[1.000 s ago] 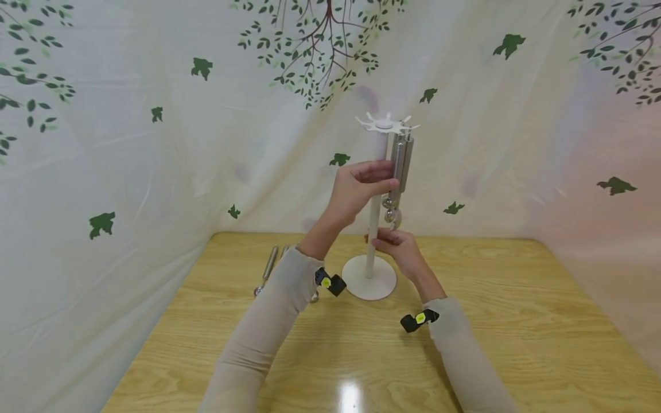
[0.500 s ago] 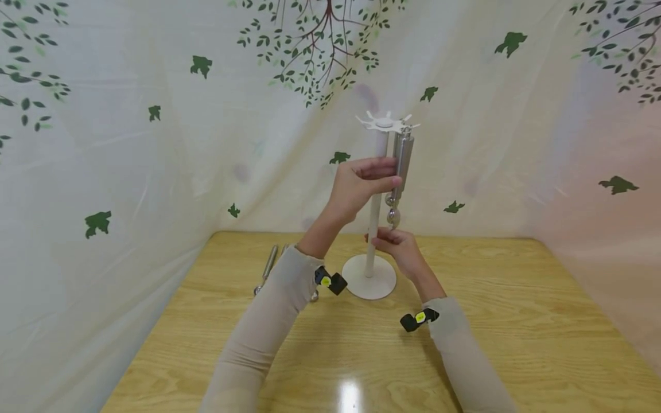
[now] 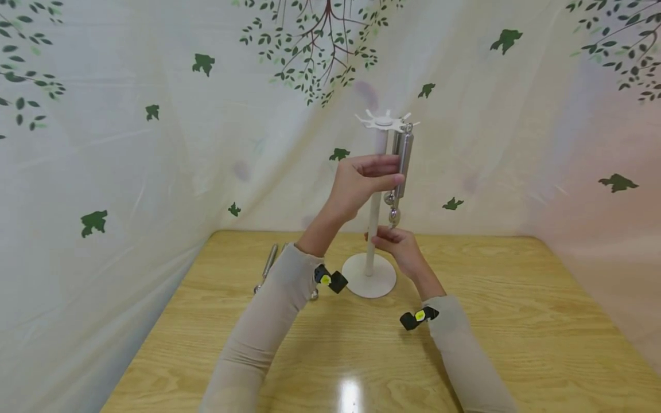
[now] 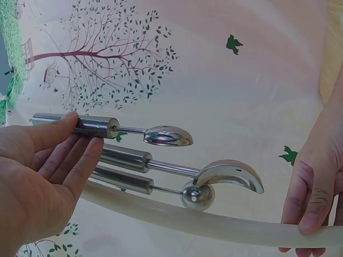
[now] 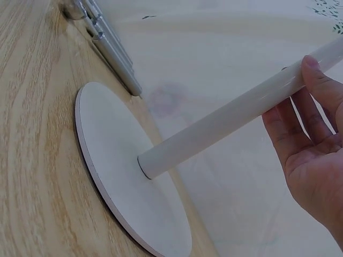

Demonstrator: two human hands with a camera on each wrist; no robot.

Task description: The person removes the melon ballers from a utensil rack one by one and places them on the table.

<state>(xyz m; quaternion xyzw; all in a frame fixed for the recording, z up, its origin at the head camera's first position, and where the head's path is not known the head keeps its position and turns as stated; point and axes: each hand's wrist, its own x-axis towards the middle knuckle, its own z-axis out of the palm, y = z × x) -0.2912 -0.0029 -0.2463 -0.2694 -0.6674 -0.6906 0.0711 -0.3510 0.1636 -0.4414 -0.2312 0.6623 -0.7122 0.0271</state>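
Note:
My left hand pinches the thick cylindrical handle of a steel utensil with a small rounded head, between thumb and fingers. Its top is at the edge of the white spoked top of an upright stand. Beside it hang two more steel utensils, one with a crescent-shaped head and one with a ball-like head. Lower down, my right hand grips the stand's white pole, thumb on one side and fingers on the other. Whether the held utensil's top hooks onto a spoke is too small to tell.
The stand's round white base rests on the wooden table. Several more steel utensils lie on the table to the left, partly hidden by my left forearm. A pale curtain with printed leaves stands behind the table.
My left hand has shifted slightly right and up, bringing the held utensil's handle with it. The right hand stays on the pole, and the stand keeps its place.

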